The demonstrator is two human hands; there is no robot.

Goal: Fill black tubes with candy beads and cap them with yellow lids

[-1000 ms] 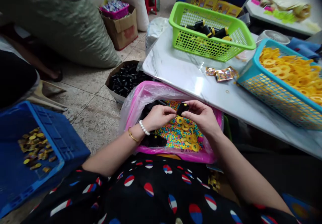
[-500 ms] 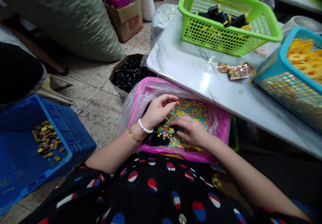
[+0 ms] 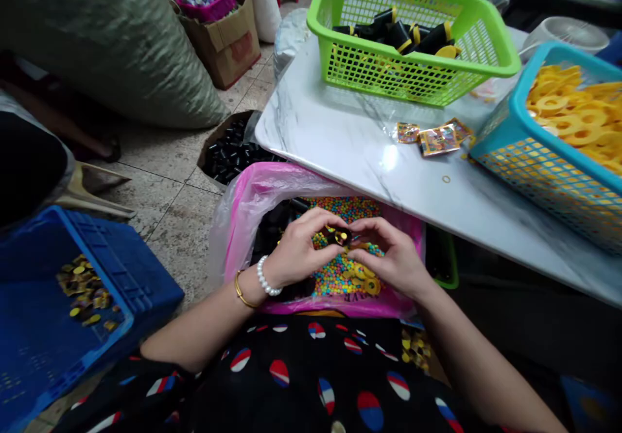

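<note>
My left hand (image 3: pixel 297 251) and my right hand (image 3: pixel 391 258) meet over a pink tub (image 3: pixel 253 206) lined with clear plastic. Both pinch a small black tube with a yellow part (image 3: pixel 339 235) between their fingertips. The tub holds small coloured candy beads (image 3: pixel 340 274), a few yellow rings (image 3: pixel 367 279) and black tubes at its left side. A pearl bracelet and a gold bangle sit on my left wrist.
A marble-look table (image 3: pixel 350 148) carries a green basket (image 3: pixel 413 37) of black-and-yellow tubes, a blue basket (image 3: pixel 558 135) of yellow rings and small sachets (image 3: pixel 432 138). On the floor: a box of black tubes (image 3: pixel 228 151), a blue crate (image 3: pixel 63 303) with yellow caps, a large sack (image 3: pixel 107 44).
Half a second ago my right hand reached down among the beads and my left hovered open-fingered. Both hands have now come together, pinching the black and yellow piece above the tub.
</note>
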